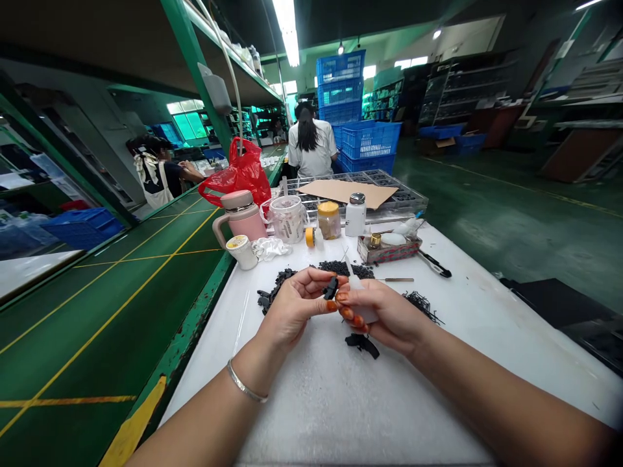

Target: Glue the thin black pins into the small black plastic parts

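Head view: left hand (pixel 294 299) pinched on a small black part (pixel 331 288), on the near side of the black ring pile (pixel 346 268); right hand (pixel 389 315) wrapped round a white squeeze bottle (pixel 368 314), also nearside of the pile, nozzle (pixel 348 264) upward. Judgement: steady part against wrist sway, keep skin clear of nozzle, squeeze lightly.

Pink jug (pixel 247 224): we see it standing near a red bag (pixel 249 170).
Blue crates (pixel 370 141): stacked beside a person (pixel 311 150) in white.
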Demonstrator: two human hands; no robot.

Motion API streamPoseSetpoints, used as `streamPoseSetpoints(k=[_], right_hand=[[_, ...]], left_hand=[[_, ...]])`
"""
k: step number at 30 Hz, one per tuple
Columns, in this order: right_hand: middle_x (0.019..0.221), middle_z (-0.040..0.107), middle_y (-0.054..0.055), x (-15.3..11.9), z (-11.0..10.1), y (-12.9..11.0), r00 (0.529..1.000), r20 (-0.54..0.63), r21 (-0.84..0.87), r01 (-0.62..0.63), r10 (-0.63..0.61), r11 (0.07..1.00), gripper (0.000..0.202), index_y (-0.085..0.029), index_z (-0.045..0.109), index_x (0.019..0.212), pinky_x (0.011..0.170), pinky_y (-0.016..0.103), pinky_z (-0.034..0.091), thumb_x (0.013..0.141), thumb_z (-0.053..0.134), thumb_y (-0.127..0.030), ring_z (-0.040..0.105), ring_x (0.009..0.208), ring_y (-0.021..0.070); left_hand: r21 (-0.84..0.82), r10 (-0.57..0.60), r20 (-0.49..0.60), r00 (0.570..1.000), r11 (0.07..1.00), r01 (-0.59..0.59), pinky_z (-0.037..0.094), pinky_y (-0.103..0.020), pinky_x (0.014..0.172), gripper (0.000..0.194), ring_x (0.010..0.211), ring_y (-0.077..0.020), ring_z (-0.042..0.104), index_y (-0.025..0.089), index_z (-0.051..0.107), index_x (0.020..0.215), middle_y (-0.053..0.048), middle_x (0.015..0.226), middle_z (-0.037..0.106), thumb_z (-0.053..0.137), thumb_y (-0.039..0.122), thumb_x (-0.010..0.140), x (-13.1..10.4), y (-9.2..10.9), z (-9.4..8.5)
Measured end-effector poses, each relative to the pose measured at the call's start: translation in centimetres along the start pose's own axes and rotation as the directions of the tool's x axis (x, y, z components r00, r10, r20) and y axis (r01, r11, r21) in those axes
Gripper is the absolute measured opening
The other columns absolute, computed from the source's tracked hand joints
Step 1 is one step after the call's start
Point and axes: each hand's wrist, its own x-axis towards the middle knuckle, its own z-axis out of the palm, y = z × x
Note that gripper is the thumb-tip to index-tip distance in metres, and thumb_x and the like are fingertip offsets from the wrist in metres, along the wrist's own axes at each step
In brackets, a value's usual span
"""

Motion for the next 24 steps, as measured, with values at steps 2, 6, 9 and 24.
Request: streamPoseSetpoints(k=[2,6,9,24], right_hand=[[0.057,0.050,-0.001,-0.1,0.1,0.0,0.999,-0.026,-0.039,0.034,-0.035,0.999,0.018,-0.013,0.053,0.065,0.046,0.019,0.027,0.077,0.063,-0.023,0.040,0.048,0.0063],[0.060,0.053,-0.001,-0.5,0.4,0.0,0.978,-0.073,-0.219,0.177,-0.197,0.960,0.020,-0.014,0.055,0.069,0.049,0.021,0.032,0.078,0.065,-0.029,0.044,0.052,0.0078],[0.061,0.054,-0.001,-0.9,0.8,0.1,0.939,-0.086,-0.415,0.271,-0.334,0.869,0.020,-0.014,0.058,0.069,0.051,0.022,0.036,0.080,0.063,-0.030,0.045,0.054,0.0092],[0.057,0.054,-0.001,-0.9,1.0,0.2,0.875,-0.151,-0.670,0.252,-0.461,0.699,0.017,-0.015,0.060,0.067,0.050,0.023,0.037,0.081,0.060,-0.026,0.047,0.053,0.0113]], left_hand=[[0.022,0.015,-0.008,1.000,1.000,-0.015,0.048,-0.024,0.078,0.034,0.092,-0.0165,0.064,0.018,0.066,0.089,-0.004,0.100,0.071,0.080,0.006,0.060,0.1,0.0,-0.1],[0.055,0.030,-0.019,0.999,0.998,-0.029,0.046,-0.025,0.081,0.034,0.093,-0.0160,0.062,0.018,0.068,0.088,-0.003,0.100,0.069,0.081,0.009,0.059,0.3,0.0,-0.3],[0.064,-0.017,-0.029,0.999,0.998,0.019,0.045,-0.025,0.078,0.036,0.086,-0.0143,0.061,0.019,0.069,0.088,-0.002,0.095,0.069,0.083,0.010,0.056,0.4,0.0,-0.6],[0.095,-0.039,-0.028,0.999,0.995,0.042,0.042,-0.029,0.077,0.039,0.080,-0.0158,0.059,0.018,0.067,0.087,-0.003,0.091,0.066,0.085,0.013,0.053,0.2,-0.1,-0.6]])
